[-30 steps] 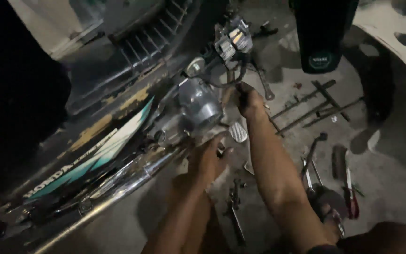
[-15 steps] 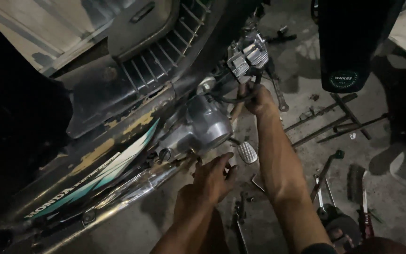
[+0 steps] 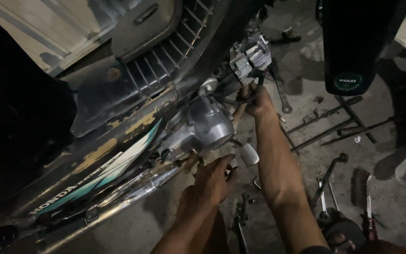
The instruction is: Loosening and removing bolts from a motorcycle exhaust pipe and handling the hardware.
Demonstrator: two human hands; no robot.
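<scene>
While the motorcycle (image 3: 132,122) fills the upper left of the view, both bare arms reach into its engine area from below. The right hand (image 3: 259,101) is up near the finned grey cylinder head (image 3: 252,59), its grip clenched around a thin dark tool or rod there; what exactly it holds is hard to make out in the dim light. The left hand (image 3: 214,181) is lower, fingers loosely spread and released, its fingertips just under the rounded silver engine cover (image 3: 210,124) and close to the small ribbed metal foot pedal (image 3: 249,154). A chrome exhaust pipe (image 3: 128,193) runs along the bottom of the bike, shiny and tube-shaped, beneath a dark side panel (image 3: 95,160) with chipped paint and a teal and white stripe. Around the arms, the rough concrete floor (image 3: 301,70) is scattered with long thin metal rods (image 3: 334,124), a wrench (image 3: 330,174) and red-handled tools (image 3: 367,202) at lower right. A black hanging flap (image 3: 353,42) blocks the upper right. The bike's rear is cut off at the left edge, and deep shadow hides much of it.
</scene>
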